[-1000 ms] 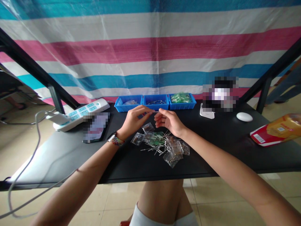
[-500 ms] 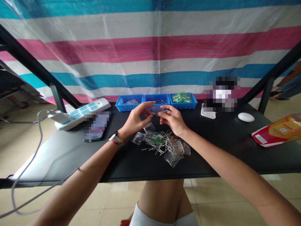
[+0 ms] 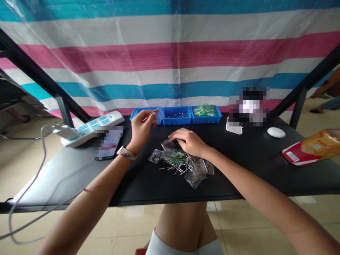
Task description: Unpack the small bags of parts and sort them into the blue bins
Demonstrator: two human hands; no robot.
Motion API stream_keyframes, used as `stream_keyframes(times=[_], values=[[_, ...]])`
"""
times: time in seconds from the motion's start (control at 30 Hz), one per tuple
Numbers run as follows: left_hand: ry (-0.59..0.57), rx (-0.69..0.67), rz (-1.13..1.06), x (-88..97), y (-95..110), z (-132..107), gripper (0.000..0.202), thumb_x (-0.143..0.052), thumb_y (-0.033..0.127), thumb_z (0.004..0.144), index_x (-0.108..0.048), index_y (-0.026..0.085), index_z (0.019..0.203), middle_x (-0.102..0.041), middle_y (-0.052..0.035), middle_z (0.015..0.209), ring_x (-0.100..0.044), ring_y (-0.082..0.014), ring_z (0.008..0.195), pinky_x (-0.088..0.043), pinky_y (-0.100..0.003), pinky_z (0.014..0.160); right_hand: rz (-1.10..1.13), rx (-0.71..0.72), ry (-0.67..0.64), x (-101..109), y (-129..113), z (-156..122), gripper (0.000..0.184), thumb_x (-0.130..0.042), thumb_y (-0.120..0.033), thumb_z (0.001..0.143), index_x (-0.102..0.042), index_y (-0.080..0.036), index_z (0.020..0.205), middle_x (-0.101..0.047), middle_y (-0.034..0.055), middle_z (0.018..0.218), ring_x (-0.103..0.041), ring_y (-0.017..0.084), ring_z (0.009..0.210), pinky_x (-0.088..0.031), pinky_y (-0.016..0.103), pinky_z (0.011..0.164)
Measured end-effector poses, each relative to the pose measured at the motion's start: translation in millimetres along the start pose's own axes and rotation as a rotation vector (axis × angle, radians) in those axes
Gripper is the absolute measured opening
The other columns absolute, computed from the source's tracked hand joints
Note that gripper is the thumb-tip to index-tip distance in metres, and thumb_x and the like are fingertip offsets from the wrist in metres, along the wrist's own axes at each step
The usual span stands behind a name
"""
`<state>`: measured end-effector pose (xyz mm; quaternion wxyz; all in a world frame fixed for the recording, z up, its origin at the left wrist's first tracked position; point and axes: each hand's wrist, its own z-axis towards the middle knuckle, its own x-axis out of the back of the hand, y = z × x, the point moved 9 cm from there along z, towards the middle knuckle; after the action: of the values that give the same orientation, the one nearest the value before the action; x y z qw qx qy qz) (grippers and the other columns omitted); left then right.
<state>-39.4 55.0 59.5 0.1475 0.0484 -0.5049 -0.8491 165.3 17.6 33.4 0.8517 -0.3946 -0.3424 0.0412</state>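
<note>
My left hand [image 3: 142,128] is closed in a pinch on a small clear plastic bag [image 3: 159,113], over the left blue bin [image 3: 135,112]. Lower and to the right, my right hand [image 3: 190,142] has its fingers stretched out to the left. Its fingertips are at a small clear packet [image 3: 167,143] at the pile's upper edge; whether they touch it I cannot tell. Under and in front of that hand lie silver pins [image 3: 175,166] resembling blind rivets, green pieces [image 3: 178,156] and several clear packets [image 3: 195,179] with brownish contents. My palm hides part of the pile.
The middle bin [image 3: 175,121] holds metal pins, the right bin [image 3: 206,119] green packets. On the left are a power strip [image 3: 102,124] and a phone [image 3: 110,143]. To the right lie a white case [image 3: 234,126], a white mouse [image 3: 276,132] and a red-yellow package [image 3: 310,148].
Both hands were together holding the clear bag before the middle bin. My left hand has carried it left over the left bin. My right hand let go and came down to the pile.
</note>
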Motion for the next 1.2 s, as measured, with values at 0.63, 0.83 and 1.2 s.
stream_keyframes(times=[0.63,0.83,1.2], values=[[-0.081,0.079,0.002,-4.7,-13.6,-0.3,0.010,-0.064,0.025,0.089,-0.067,0.019,0.097,-0.068,-0.0012,0.081,-0.061,-0.0111,0.058,-0.047,-0.022,0.053,-0.717,0.041,-0.117,9.1,-0.4,-3.3,0.004,-0.074,-0.017,0.096,-0.077,-0.016,0.097,-0.075,0.0107,0.101,-0.064,0.026,0.098,-0.046,0.041,0.090],[-0.449,-0.164,0.179,-43.0,17.7,-24.9,0.025,-0.069,0.026,0.094,-0.077,0.020,0.118,-0.078,-0.0072,0.107,-0.074,-0.0164,0.085,-0.058,-0.025,0.068,-0.071,-0.142,0.160,26.9,20.9,1.3,0.018,-0.065,-0.031,0.103,-0.073,-0.020,0.091,-0.074,0.0052,0.086,-0.067,0.020,0.077,-0.053,0.036,0.078],[-0.528,-0.596,0.317,-62.3,58.1,-53.2,0.028,-0.076,0.028,0.103,-0.079,0.025,0.130,-0.076,-0.0110,0.127,-0.074,-0.0220,0.117,-0.065,-0.037,0.095,0.835,-0.400,0.279,14.3,44.2,-2.4,0.050,-0.090,-0.054,0.082,-0.071,-0.022,0.115,-0.078,0.0011,0.086,-0.075,0.017,0.067,-0.066,0.035,0.072]])
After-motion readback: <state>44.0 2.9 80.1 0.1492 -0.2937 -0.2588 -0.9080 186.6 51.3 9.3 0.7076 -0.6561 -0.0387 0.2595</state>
